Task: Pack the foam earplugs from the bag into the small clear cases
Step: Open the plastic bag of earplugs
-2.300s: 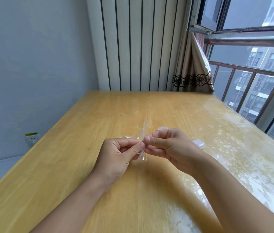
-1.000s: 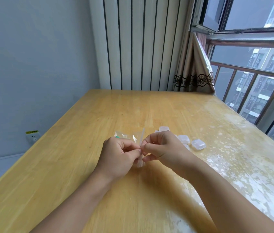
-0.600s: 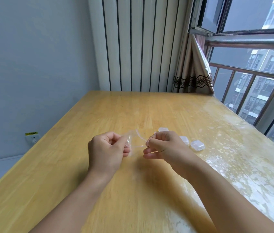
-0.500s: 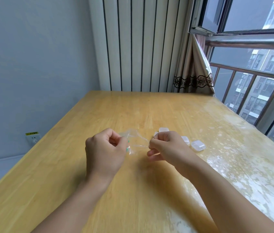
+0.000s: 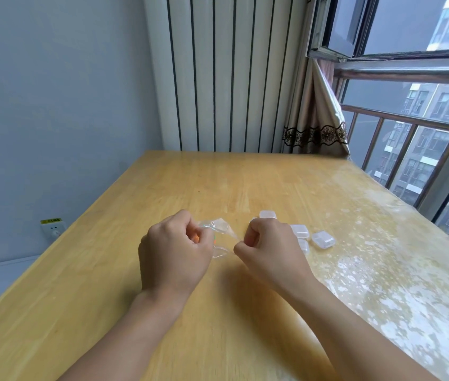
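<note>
A small clear plastic bag is stretched between my two hands above the wooden table. My left hand pinches its left side, where a hint of orange and green shows inside. My right hand pinches the bag's right edge with curled fingers. Several small clear cases lie just right of my right hand: one furthest right, one beside my knuckles, one behind the hand. Another case is partly hidden by my right hand.
The table's right side carries a glossy, blotchy film. A window with metal bars runs along the right, a curtain at the far corner. A wall socket sits low at the left.
My hands have drawn apart, pulling the bag's mouth wider. The left hand shifted left; the bag, earlier held upright and pinched together, now spans between the hands.
</note>
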A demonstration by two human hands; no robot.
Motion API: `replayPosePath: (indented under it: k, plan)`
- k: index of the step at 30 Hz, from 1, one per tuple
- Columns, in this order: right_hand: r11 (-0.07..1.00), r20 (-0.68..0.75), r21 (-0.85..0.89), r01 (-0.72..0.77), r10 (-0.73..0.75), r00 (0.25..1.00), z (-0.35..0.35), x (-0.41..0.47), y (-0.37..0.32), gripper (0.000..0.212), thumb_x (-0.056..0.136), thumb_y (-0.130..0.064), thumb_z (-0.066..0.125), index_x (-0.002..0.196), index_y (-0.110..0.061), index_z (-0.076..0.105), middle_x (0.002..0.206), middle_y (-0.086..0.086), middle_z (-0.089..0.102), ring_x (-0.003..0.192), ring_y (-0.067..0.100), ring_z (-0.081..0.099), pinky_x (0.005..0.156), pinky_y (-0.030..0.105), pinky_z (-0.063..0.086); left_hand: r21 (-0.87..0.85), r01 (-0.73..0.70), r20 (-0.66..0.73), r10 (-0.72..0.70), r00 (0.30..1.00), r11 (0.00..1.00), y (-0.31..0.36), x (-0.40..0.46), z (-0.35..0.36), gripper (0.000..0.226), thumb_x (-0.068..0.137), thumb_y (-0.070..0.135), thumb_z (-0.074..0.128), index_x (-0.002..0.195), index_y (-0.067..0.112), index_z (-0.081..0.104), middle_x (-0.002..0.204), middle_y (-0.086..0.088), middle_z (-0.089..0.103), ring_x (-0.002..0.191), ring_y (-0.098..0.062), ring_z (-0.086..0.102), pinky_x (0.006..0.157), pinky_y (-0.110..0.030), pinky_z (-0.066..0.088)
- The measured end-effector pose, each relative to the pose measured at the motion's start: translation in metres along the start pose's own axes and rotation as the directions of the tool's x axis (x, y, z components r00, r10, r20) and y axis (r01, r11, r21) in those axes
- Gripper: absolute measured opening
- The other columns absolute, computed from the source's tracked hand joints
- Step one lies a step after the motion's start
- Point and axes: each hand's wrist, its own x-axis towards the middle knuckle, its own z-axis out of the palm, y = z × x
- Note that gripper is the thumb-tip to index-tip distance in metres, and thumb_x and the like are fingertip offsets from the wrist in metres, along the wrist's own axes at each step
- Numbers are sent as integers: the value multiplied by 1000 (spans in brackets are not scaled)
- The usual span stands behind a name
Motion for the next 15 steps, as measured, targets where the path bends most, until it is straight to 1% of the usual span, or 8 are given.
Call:
replayPosePath:
  k: [2,3,5,6,8,11,13,15]
  plan:
    - [1000,21,24,16,-17,1000,1,1,1,9,73,-16,61,65,-14,57,64,-4,58,60,14,53,52,29,39,-135,-61,104,75,992,989,-5,0,-2,15,75,37,70,81,24,65,84,10,69,77,-16,67,65,-36,58]
    - [998,43,70,-3,0,999,1,2,2,9,73,-14,62,65,-11,57,63,-3,59,59,15,55,53,34,44,-164,-67,264,109,958,984,-9,2,-3,38,72,50,69,106,32,66,114,13,66,106,-12,64,86,-32,57]
    - [962,153,245,-123,87,984,-5,7,3,12,77,-9,64,68,-4,57,65,6,63,55,19,60,56,40,55,-118,-126,618,172,767,985,-24,8,-7,103,57,74,73,148,51,29,160,26,21,153,-5,12,119,-29,23]
    - [920,232,339,-198,123,965,-9,9,5,14,79,-6,65,69,-5,57,68,9,63,56,20,63,58,40,59,-71,-185,706,181,685,980,-29,11,-9,122,51,78,75,152,56,11,162,32,1,153,-1,-11,122,-32,11]
    - [831,387,466,-303,116,915,-17,12,10,20,84,-2,70,71,-9,57,74,12,65,64,19,67,67,40,62,-56,-210,751,180,635,976,-38,14,-6,132,48,79,78,153,57,0,161,36,-6,151,1,-19,126,-40,6]
    - [737,486,571,-360,50,873,-23,14,17,20,89,4,64,79,-9,54,85,16,73,76,24,69,72,41,61,-83,-90,771,121,625,992,-41,14,4,123,50,80,76,152,56,12,156,29,29,152,-6,15,125,-44,22]
    - [717,481,588,-373,60,874,-21,14,20,18,87,10,59,87,-7,54,86,15,70,75,26,67,70,38,60,-120,-61,727,130,674,991,-42,13,12,110,51,80,74,148,51,32,131,27,49,128,-4,48,110,-37,44]
    - [775,409,541,-326,96,907,-18,15,21,18,83,13,56,90,-4,57,83,16,67,73,29,67,71,42,62,-121,-62,662,127,739,991,-40,13,13,97,50,76,76,136,42,50,107,21,51,99,-3,57,89,-30,55]
